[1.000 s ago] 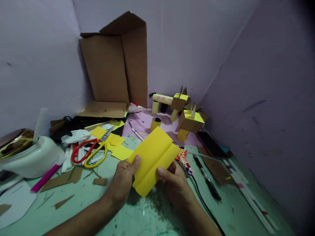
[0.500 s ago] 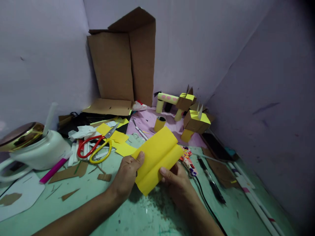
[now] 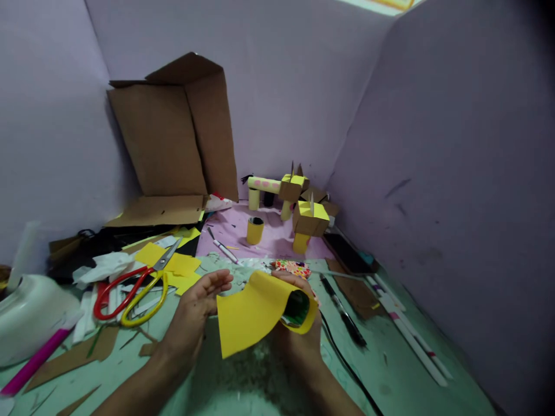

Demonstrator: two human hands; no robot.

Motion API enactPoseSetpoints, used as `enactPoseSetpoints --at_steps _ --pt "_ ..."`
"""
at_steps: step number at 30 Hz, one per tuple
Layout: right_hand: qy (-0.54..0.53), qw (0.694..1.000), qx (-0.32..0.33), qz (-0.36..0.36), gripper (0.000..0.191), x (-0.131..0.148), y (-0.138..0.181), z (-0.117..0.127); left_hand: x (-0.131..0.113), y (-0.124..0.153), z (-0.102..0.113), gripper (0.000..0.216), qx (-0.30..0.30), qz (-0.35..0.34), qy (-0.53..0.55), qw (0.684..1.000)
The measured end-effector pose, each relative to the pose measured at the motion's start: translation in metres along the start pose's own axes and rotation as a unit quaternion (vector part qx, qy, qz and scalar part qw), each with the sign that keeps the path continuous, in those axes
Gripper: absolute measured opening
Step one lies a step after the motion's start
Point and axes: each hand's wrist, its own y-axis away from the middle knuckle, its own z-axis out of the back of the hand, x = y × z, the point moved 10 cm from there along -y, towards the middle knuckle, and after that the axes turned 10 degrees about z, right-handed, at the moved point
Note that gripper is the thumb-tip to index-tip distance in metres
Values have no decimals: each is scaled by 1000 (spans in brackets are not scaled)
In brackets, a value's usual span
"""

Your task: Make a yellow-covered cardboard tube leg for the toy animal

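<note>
A yellow paper sheet [image 3: 249,315] is curled round a small tube [image 3: 297,309] whose dark open end faces me. My right hand [image 3: 299,335] grips the tube from below and behind, fingers wrapped over the paper's top edge. The free lower corner of the sheet hangs down toward me. My left hand [image 3: 195,306] is just left of the sheet, fingers stretched out and apart, fingertips near the paper's upper left edge, holding nothing.
Red and yellow scissors [image 3: 130,286] lie left on yellow scraps. A white kettle-like pot [image 3: 30,312] and a pink marker [image 3: 32,361] sit far left. Upright cardboard [image 3: 173,133] stands behind. Yellow-and-brown cardboard figures [image 3: 299,208] stand on pink paper. A black pen [image 3: 340,309] and white strips lie right.
The flat, creased sheet held by both hands is now rolled round a tube in my right hand. My left hand has let go and opened. The view swung to the right.
</note>
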Motion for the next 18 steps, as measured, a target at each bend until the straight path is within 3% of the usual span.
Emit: enactPoseSetpoints --at_steps 3,6,10,13,15,18 --pt "6 999 -2 -53 33 -8 1 1 -3 0 -1 52 -7 -18 -22 1000" --pt "-13 985 -14 -172 40 -29 7 4 -10 0 1 48 -24 -43 -63 997" --pt "-33 962 -30 -268 48 -46 15 8 -48 -3 30 51 -100 -105 -163 976" --pt "-15 949 -10 -315 48 -55 20 7 -85 -2 76 46 -203 -129 -297 924" --pt "7 943 5 -334 49 -59 23 6 -102 -1 106 39 -272 -115 -408 864" --pt "26 941 16 -336 51 -62 25 5 -102 -6 126 28 -296 -66 -553 776"
